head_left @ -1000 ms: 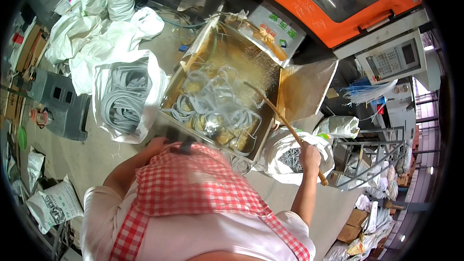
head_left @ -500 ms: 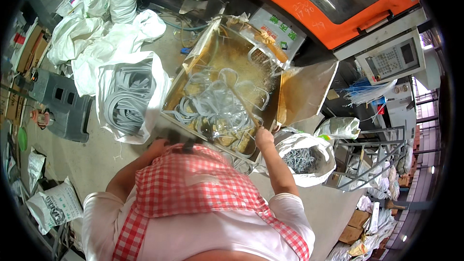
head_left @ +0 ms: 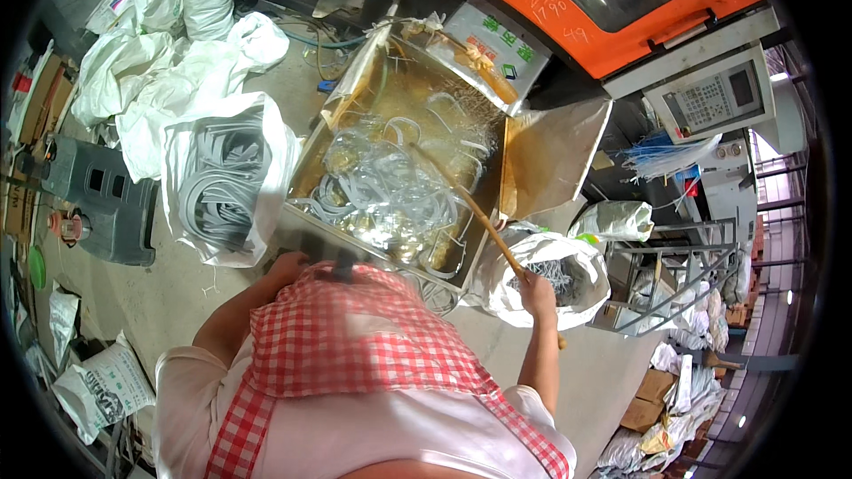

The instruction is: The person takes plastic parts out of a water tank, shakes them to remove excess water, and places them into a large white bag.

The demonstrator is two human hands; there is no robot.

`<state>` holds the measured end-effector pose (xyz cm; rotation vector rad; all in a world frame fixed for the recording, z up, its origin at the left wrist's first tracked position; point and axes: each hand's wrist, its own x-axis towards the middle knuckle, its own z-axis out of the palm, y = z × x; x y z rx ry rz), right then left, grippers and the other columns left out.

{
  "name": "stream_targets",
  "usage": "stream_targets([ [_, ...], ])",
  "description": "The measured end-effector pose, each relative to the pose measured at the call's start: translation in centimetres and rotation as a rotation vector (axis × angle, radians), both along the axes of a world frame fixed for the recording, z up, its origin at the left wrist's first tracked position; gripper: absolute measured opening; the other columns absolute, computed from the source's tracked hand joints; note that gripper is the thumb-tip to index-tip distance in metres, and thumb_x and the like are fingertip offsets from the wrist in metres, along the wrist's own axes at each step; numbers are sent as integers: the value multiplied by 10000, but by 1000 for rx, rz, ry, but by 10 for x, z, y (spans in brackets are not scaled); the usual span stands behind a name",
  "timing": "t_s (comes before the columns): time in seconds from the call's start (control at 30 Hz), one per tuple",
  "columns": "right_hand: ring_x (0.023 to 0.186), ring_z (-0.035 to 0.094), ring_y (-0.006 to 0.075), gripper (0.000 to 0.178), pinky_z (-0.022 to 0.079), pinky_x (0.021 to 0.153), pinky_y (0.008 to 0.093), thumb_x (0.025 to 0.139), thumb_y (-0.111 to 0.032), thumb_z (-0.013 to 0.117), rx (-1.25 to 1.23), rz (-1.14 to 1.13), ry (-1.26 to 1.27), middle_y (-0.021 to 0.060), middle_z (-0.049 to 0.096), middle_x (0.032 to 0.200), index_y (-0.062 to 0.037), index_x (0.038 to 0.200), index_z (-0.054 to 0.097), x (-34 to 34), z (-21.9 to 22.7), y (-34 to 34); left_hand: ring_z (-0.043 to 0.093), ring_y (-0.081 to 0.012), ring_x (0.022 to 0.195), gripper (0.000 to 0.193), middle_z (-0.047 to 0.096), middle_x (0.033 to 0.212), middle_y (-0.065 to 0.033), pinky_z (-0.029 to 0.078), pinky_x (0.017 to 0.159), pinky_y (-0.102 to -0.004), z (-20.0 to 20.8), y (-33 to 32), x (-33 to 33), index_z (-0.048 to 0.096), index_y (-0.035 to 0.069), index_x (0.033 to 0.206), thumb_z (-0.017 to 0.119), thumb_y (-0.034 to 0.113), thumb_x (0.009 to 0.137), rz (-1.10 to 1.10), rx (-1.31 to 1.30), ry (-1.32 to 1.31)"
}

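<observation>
My right hand [head_left: 537, 294] is closed round a long wooden stick [head_left: 482, 215], over the white sack at the right. The stick slants to the upper left, and its far end reaches into a tub [head_left: 343, 232] of brownish water. Looped pale grey strips [head_left: 390, 182] lie tangled and wet in the water, around the stick's tip. My left hand [head_left: 289, 266] is low beside the tub's near left corner, next to my red checked apron [head_left: 355, 337]; its fingers are in shadow and hard to make out.
A white sack [head_left: 282, 155] of coiled grey strips stands left of the tub. Right of it, another sack [head_left: 586, 302] holds small grey pieces, near a metal frame rack [head_left: 674, 279]. An orange machine [head_left: 612, 44] with a control panel [head_left: 710, 102] stands behind. A grey plastic stool [head_left: 111, 213] is at far left.
My right hand has moved right and toward me, drawing the stick back across the tub's near right edge. The strips have shifted in the water. My left hand stays low by the tub.
</observation>
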<state>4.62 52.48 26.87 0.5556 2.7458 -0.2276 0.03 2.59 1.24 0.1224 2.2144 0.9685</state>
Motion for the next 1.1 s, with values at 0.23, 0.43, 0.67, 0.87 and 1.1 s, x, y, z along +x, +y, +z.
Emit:
stream_targets([
  [0.23,795,566,413,227,439,668,475,823,-221,496,94,-189,97,230,595,789,-85,956,620,17,-3,18,571,-347,932,387,606,981,-198,446,827,-391,-19,-5,-3,627,16,962,626,325,729,-48,-23,30],
  [0.43,958,580,345,262,461,813,433,815,-152,457,141,-341,-85,196,615,974,-39,1022,571,-38,-68,25,569,-363,925,364,606,968,-207,448,819,-393,-31,-11,-1,628,14,946,619,314,740,-23,-7,61],
  [0.67,932,585,354,242,466,796,428,810,-156,470,148,-318,-121,193,613,983,-86,985,621,-54,-112,53,565,-383,897,332,605,945,-219,450,785,-408,-25,-16,-1,626,11,940,617,281,745,-37,-60,-24],
  [0.87,913,588,358,243,463,783,449,809,-139,451,127,-245,-9,217,611,941,-40,991,580,-45,-64,15,575,-374,869,318,607,908,-211,448,760,-420,-34,-31,23,635,31,903,620,295,726,10,7,165],
  [1.1,878,571,406,246,456,756,467,804,-157,478,49,-138,74,224,610,901,-97,1012,594,-45,-141,36,571,-382,857,283,608,899,-203,445,742,-433,-18,-13,4,626,37,877,593,284,743,-55,-42,112],
])
